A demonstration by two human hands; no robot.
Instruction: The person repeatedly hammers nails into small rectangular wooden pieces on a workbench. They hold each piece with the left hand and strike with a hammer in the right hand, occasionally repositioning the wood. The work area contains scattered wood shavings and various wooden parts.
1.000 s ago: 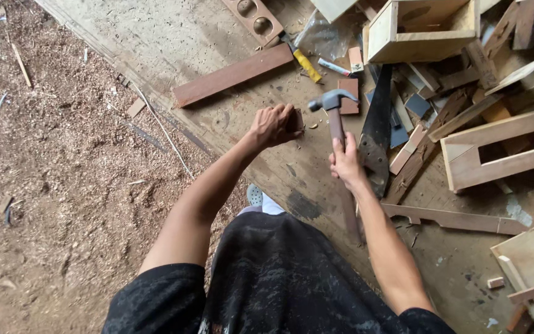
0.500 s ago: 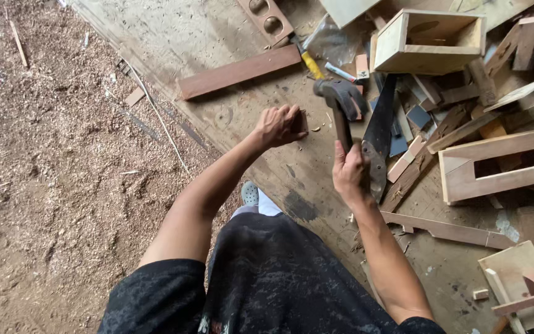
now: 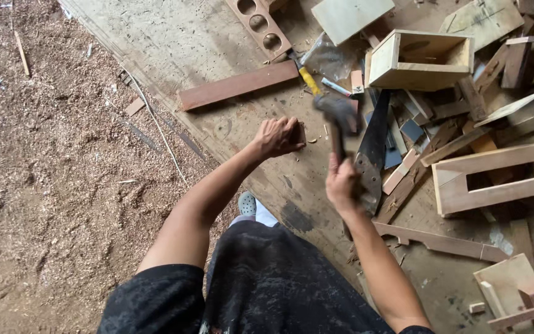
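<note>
A worn grey plywood work board carries everything here, with a long reddish-brown wooden plank lying beyond the left fingers and an open pale wooden box past the right fingers. The right hand has its fingers wrapped tight round the handle of a grey steel claw hammer, whose blurred head stands above the knuckles. The left hand curls its fingers together, pinching a small wooden block against the board, just beside the hammer head.
</note>
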